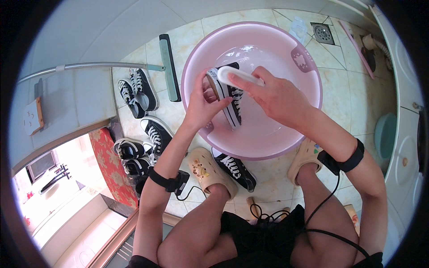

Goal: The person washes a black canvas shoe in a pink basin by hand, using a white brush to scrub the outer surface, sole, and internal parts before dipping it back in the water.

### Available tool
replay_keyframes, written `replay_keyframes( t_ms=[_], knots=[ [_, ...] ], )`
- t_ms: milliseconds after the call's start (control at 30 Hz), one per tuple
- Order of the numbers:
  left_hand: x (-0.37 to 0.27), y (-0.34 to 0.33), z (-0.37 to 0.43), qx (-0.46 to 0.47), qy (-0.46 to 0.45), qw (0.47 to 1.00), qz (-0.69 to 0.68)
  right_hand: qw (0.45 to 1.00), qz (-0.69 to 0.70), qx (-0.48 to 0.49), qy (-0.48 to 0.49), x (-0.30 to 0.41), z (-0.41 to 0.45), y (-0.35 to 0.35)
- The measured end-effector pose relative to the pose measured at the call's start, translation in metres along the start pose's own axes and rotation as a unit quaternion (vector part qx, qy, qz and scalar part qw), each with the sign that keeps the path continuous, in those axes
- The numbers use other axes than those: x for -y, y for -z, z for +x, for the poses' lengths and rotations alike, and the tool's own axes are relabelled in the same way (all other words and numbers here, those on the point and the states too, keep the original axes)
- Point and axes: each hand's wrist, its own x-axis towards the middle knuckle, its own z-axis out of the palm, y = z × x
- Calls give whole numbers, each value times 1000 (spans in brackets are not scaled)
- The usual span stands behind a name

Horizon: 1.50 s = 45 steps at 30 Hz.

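Observation:
My left hand (206, 105) grips a black canvas sneaker (236, 104) with white laces and a white rubber sole, tilted on its side over a large pink plastic basin (271, 134). In my right hand (274, 93) is a white-backed brush (238, 75), held against the sneaker near its heel or toe end; which end I cannot tell. The brush's underside is hidden. A little water appears to lie in the basin. Another black sneaker (236, 171) rests on the floor between my feet, partly beneath the basin's rim.
Several black-and-white sneakers (147, 87) stand on the tiles at the left, beside a green squeegee (169, 70) with a metal pole. A floor drain (322, 32), a clear plastic bottle (297, 30), a pink stick (357, 50) and a teal basin (385, 135) are at the right. Cables hang from both armbands.

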Motion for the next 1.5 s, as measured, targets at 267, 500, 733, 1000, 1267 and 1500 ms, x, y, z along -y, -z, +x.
replay_keyframes(
  t_ms=[267, 500, 733, 1000, 1267, 1500],
  knots=[
    [4, 5, -2, -5, -4, 1000, 14, 996, -31, 85, 8, 4, -19, -2],
    [-5, -3, 0, 55, 10, 998, -41, 998, -39, 31, 24, 0, -7, -2],
    [-9, 7, 1, 108, 28, 991, -70, 997, -57, 26, 40, -3, 3, 14],
    [-9, 7, 0, 101, 26, 992, -73, 995, -51, 45, 68, 5, -16, 2],
    [-7, 6, 1, 120, 25, 991, -56, 996, -64, 44, 54, 5, -10, 2],
    [-15, 11, 2, 114, 11, 993, -43, 995, -66, 59, 48, 9, -6, 12]
  ],
)
